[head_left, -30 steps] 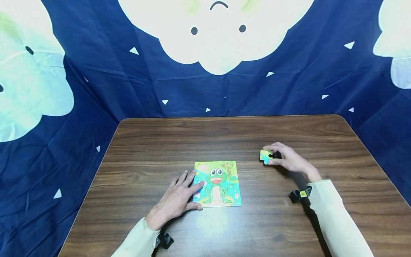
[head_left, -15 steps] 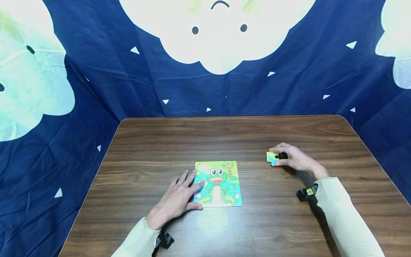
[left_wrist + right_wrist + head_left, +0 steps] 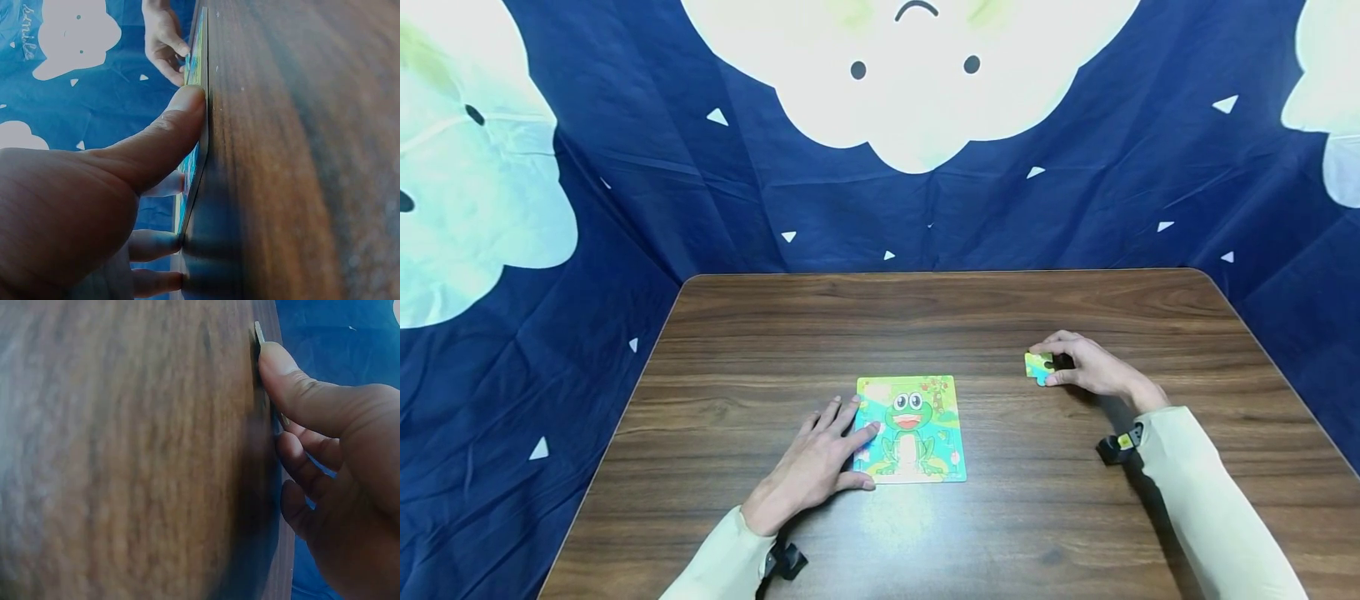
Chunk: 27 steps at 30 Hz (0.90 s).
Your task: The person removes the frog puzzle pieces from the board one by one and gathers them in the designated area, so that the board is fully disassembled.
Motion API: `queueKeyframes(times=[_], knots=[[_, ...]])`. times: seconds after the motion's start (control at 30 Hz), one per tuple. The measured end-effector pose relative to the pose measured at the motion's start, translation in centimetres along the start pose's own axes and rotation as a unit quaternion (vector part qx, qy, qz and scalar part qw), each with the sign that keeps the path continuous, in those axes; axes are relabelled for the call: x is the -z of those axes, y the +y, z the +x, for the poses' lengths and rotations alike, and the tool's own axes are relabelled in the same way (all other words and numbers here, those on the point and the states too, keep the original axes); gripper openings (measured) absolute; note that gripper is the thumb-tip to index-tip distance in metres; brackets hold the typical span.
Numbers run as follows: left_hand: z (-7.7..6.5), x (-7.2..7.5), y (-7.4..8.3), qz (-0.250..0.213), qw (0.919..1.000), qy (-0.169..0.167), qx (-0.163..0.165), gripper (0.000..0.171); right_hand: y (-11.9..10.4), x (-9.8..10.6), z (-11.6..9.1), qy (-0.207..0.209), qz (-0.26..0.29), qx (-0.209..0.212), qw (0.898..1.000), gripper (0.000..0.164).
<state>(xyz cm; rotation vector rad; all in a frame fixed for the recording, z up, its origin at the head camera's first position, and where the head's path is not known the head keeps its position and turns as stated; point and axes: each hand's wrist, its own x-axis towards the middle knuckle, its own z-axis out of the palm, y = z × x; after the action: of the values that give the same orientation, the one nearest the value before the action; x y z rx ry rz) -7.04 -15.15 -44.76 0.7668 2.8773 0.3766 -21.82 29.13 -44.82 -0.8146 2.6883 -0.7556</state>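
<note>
A square frog-picture puzzle board (image 3: pixel 936 433) lies flat on the table, left of the middle of the tabletop in the head view. My left hand (image 3: pixel 808 467) rests on its left side with the fingers spread, and the thumb (image 3: pixel 181 112) touches the board's near edge in the left wrist view. Off to the right, my right hand (image 3: pixel 1093 367) pinches a small yellow, green and blue jigsaw piece (image 3: pixel 1037 364) between thumb and fingers, close to the tabletop. In the right wrist view only a thin edge of the piece (image 3: pixel 259 331) shows past the thumb.
The brown wood-grain table (image 3: pixel 760 333) stretches on all sides of the board. Behind and beside it hangs a dark blue cloth (image 3: pixel 737 200) with white clouds and triangles. A small black camera (image 3: pixel 1116 448) is strapped to each wrist.
Over the last second my right hand has moved right with the jigsaw piece, then nearly stopped. The left hand stays on the puzzle board, and the whole head view has drifted very slightly.
</note>
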Motion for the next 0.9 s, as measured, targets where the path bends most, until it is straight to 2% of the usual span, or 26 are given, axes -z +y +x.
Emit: queueKeyframes(times=[0.13, 0.43, 0.9], knots=[[-0.01, 0.02, 0.02, 0.0, 1.0, 0.002, -0.001, 0.072, 0.1, -0.06, 0.04, -0.001, 0.004, -0.008, 1.0, 0.05], [-0.01, 0.07, 0.05, 0.0, 1.0, 0.0, 0.0, 0.073, 0.12, -0.03, -0.08, 0.007, 0.016, 0.01, 1.0, 0.047], [-0.09, 0.02, 0.02, 0.006, 1.0, 0.002, -0.004, 0.073, -0.1, 0.24, -0.04, -0.004, 0.03, -0.004, 1.0, 0.047]])
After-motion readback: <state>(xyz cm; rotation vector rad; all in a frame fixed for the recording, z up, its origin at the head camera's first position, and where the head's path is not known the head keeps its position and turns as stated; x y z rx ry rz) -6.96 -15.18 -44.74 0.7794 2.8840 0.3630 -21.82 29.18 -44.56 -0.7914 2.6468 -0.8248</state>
